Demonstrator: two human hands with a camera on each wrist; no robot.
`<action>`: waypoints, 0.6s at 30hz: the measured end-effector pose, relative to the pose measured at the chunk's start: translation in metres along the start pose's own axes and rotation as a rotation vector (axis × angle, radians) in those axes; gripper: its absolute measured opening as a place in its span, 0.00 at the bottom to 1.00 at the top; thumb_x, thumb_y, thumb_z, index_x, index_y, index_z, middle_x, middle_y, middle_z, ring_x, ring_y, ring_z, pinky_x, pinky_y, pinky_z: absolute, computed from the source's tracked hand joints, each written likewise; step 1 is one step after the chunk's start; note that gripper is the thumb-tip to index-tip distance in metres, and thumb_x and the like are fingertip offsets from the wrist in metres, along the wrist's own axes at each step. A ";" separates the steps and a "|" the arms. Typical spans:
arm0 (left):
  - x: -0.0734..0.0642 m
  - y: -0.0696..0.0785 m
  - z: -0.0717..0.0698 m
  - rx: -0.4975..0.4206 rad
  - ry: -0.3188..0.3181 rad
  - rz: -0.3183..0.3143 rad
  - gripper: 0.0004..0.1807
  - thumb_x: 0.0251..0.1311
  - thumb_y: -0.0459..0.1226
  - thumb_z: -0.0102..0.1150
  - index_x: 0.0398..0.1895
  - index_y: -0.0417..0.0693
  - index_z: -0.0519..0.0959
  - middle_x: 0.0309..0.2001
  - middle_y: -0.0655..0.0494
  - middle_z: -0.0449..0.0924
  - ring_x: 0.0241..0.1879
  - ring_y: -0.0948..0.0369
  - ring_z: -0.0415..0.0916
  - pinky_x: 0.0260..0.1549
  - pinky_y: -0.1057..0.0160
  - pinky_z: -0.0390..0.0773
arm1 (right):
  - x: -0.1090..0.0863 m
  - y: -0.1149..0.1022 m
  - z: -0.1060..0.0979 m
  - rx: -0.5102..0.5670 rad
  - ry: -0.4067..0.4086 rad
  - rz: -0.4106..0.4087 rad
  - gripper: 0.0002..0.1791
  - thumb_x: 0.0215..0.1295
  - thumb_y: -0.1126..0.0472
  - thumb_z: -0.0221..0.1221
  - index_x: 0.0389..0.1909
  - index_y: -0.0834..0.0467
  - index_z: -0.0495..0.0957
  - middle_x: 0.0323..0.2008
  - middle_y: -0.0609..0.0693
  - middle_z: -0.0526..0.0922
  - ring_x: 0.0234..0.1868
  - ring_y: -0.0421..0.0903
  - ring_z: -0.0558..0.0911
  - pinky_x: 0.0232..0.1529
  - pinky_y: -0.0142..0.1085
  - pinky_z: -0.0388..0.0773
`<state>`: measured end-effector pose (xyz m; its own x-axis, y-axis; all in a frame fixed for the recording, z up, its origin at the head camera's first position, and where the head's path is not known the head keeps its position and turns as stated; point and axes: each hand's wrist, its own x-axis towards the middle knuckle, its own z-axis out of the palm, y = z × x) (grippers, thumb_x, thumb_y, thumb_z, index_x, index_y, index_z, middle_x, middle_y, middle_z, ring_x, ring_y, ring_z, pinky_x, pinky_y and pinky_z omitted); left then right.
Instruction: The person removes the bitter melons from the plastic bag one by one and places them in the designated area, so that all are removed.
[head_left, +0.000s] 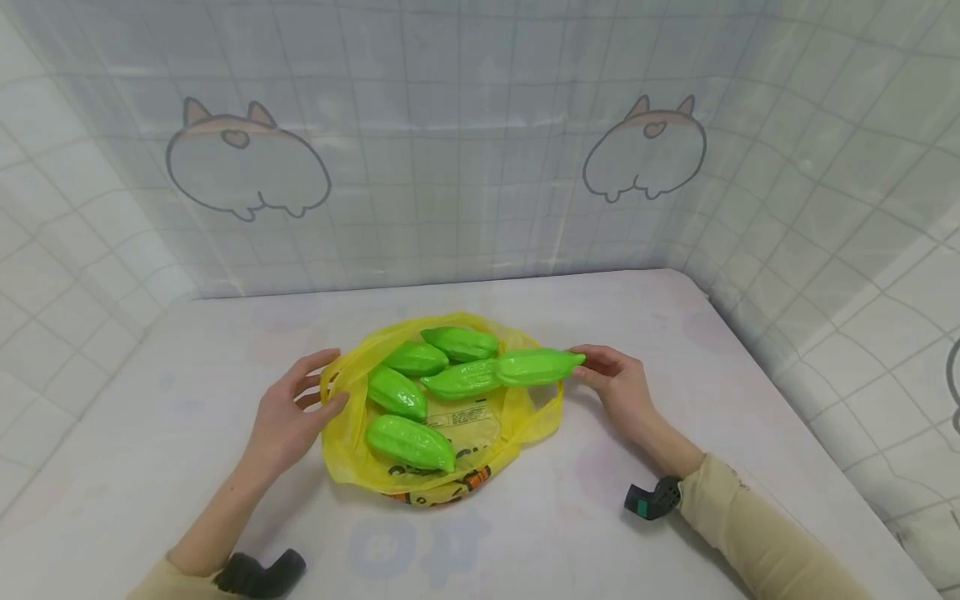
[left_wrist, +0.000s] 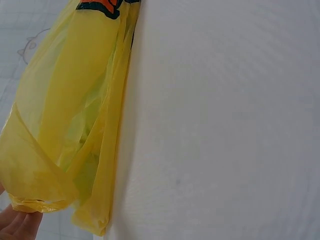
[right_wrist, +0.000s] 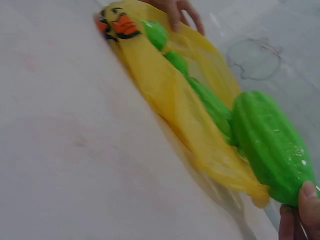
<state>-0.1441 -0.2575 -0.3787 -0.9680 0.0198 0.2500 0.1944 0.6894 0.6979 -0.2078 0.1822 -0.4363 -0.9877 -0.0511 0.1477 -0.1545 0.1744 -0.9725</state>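
A yellow plastic bag (head_left: pixel 345 454) lies on the table with its mouth spread wide. Inside it rest several glossy green ridged gourds (head_left: pixel 411 442). At the bag's left rim my left hand (head_left: pixel 288 417) holds the edge between thumb and fingers; in the left wrist view, only fingertips (left_wrist: pixel 22 225) show beneath the yellow plastic. My right hand (head_left: pixel 618 387) pinches the pointed end of another green gourd (head_left: pixel 536 367), which extends over the bag's right rim. In the right wrist view, the thumb lies on this gourd (right_wrist: pixel 270 145) and a finger is beneath it.
A pale table (head_left: pixel 615 317) carries the bag. Behind it hangs a grey gridded curtain (head_left: pixel 450 183) with cartoon animal drawings, and similar sheets stand on both sides. Dark devices (head_left: pixel 652 500) are strapped at both wrists.
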 end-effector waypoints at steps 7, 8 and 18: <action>0.000 -0.001 0.000 -0.016 0.001 0.015 0.32 0.64 0.33 0.63 0.71 0.45 0.66 0.68 0.43 0.70 0.57 0.44 0.75 0.46 0.90 0.66 | 0.010 0.004 -0.014 0.237 -0.003 0.083 0.22 0.63 0.69 0.65 0.58 0.68 0.77 0.47 0.43 0.85 0.47 0.40 0.82 0.48 0.30 0.84; -0.001 0.000 0.000 -0.015 -0.001 0.014 0.32 0.64 0.33 0.63 0.71 0.45 0.66 0.68 0.43 0.70 0.57 0.44 0.75 0.46 0.89 0.66 | 0.011 0.004 -0.017 0.239 0.001 0.088 0.22 0.63 0.69 0.65 0.58 0.68 0.77 0.47 0.42 0.85 0.47 0.40 0.82 0.48 0.29 0.84; -0.001 0.001 0.000 -0.011 -0.007 0.008 0.33 0.64 0.33 0.63 0.72 0.48 0.66 0.68 0.44 0.70 0.58 0.44 0.75 0.46 0.90 0.66 | 0.020 0.009 -0.049 0.148 0.110 0.098 0.21 0.62 0.67 0.67 0.57 0.64 0.79 0.48 0.41 0.83 0.49 0.38 0.80 0.46 0.24 0.82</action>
<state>-0.1433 -0.2570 -0.3781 -0.9676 0.0305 0.2508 0.2038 0.6812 0.7032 -0.2302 0.2314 -0.4334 -0.9958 0.0677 0.0618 -0.0601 0.0260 -0.9978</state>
